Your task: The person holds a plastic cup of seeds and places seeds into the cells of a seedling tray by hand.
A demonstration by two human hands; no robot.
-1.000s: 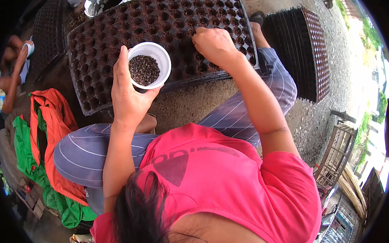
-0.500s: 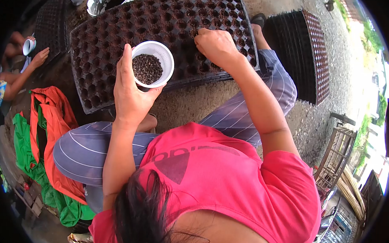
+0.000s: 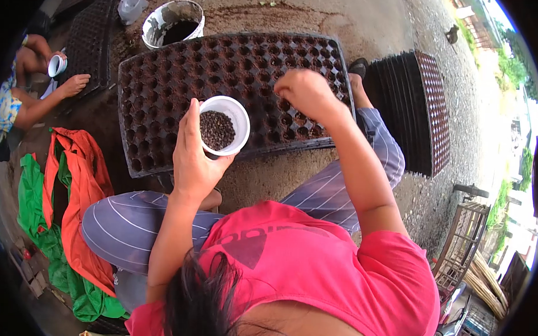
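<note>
My left hand (image 3: 193,165) is wrapped round a white plastic cup (image 3: 241,127), tilted so its open mouth faces me. Small dark seeds (image 3: 216,130) fill the lower part of the cup. In front of me lies a black seedling tray (image 3: 165,87), its many round cells holding brown soil. My right hand (image 3: 310,95) hovers above the tray's right half, fingers pinched together and slightly blurred. Whatever is between those fingertips is too small or hidden to make out.
A bucket (image 3: 194,32) with dark contents stands behind the tray. Stacked trays (image 3: 401,113) are at the right. Another person's hand (image 3: 75,85) is beside a second tray (image 3: 86,43) at the left. Orange cloth (image 3: 82,179) and green cloth (image 3: 58,267) lie at my left.
The view has tilted, so the tray and both hands appear lower and the bucket shows fully. My right hand stays over the tray's right half, fingers still pinched. The cup remains in my left hand.
</note>
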